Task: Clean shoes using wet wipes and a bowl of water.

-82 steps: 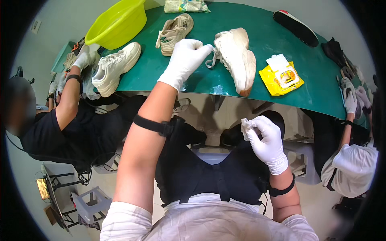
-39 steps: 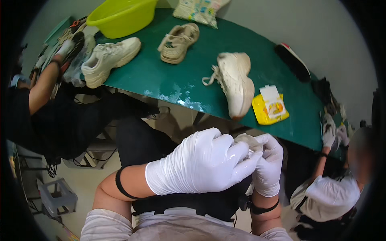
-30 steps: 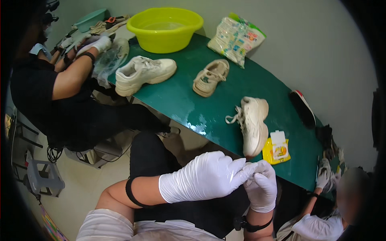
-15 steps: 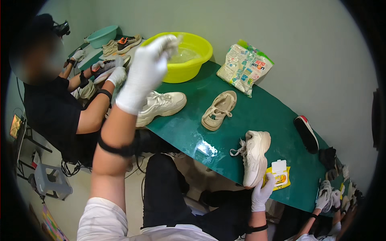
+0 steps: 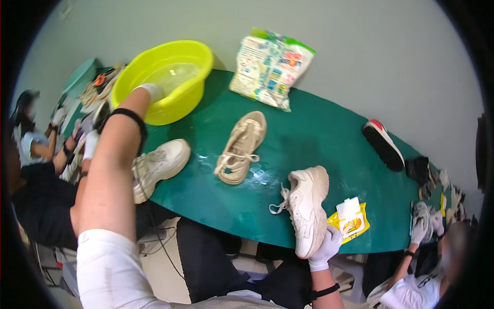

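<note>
My left hand (image 5: 152, 91), in a white glove, reaches down into the yellow-green basin (image 5: 198, 77), which has cloudy water in it. Its fingers are hidden from view. At the table's near edge, my right hand (image 5: 326, 248), also gloved, grips the toe end of a white sneaker (image 5: 307, 208) by its sole. The sneaker's laces hang loose to the left. Just right of that hand lies a yellow pack of wipes (image 5: 355, 221) with its white lid raised. A beige lace-up shoe (image 5: 242, 147) rests mid-table, and another white sneaker (image 5: 163, 162) is beside my left forearm.
A white and green plastic bag (image 5: 270, 69) leans by the wall. A black-soled shoe (image 5: 383, 144) lies at the far right. Co-workers handle shoes at both sides, near a teal basin (image 5: 80, 77) on the left. The green table (image 5: 200, 201) has wet patches.
My left hand has come down from above the table into the basin. The view has shifted, so the table's things appear farther left. My right hand still has the sneaker.
</note>
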Action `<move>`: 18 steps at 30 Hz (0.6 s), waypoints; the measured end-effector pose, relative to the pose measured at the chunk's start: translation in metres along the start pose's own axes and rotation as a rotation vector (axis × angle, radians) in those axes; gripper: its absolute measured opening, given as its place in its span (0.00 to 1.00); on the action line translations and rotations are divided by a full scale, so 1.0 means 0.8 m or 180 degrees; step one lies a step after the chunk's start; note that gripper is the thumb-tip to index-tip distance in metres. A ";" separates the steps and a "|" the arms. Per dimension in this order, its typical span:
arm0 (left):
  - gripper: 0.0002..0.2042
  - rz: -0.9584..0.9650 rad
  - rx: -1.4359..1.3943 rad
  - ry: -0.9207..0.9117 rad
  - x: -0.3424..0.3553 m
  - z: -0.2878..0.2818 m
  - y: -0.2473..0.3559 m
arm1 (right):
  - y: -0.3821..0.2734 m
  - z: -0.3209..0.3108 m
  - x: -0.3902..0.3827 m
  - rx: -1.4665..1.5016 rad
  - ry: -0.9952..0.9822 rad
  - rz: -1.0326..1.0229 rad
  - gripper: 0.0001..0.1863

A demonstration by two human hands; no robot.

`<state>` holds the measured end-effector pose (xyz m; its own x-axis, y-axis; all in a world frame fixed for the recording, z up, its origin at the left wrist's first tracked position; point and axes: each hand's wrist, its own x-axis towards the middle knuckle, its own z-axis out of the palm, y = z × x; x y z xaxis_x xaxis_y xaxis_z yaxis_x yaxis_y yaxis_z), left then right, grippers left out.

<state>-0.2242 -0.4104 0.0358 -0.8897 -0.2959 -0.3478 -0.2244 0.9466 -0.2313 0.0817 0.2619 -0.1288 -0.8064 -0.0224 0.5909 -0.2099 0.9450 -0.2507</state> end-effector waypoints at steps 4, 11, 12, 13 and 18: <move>0.26 -0.0197 -0.0219 -0.0161 0.051 0.027 0.021 | -0.003 -0.007 0.004 -0.0166 -0.0091 0.0017 0.17; 0.26 0.0298 0.0022 -0.0241 0.159 0.101 -0.108 | -0.008 -0.007 0.016 -0.0147 -0.0130 0.0017 0.12; 0.26 0.0363 0.0016 -0.0230 0.172 0.107 -0.104 | -0.007 -0.009 0.014 -0.0199 -0.0128 0.0017 0.12; 0.27 0.0407 0.0008 -0.0220 0.182 0.115 -0.108 | -0.006 -0.010 0.013 -0.0234 -0.0127 0.0006 0.11; 0.27 0.0505 0.0035 -0.0142 0.224 0.142 -0.237 | -0.009 -0.009 0.008 -0.0168 -0.0186 0.0027 0.11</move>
<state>-0.2956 -0.6574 -0.0860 -0.8950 -0.1483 -0.4207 -0.0779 0.9806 -0.1800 0.0821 0.2574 -0.1177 -0.8393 -0.0317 0.5428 -0.1746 0.9611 -0.2138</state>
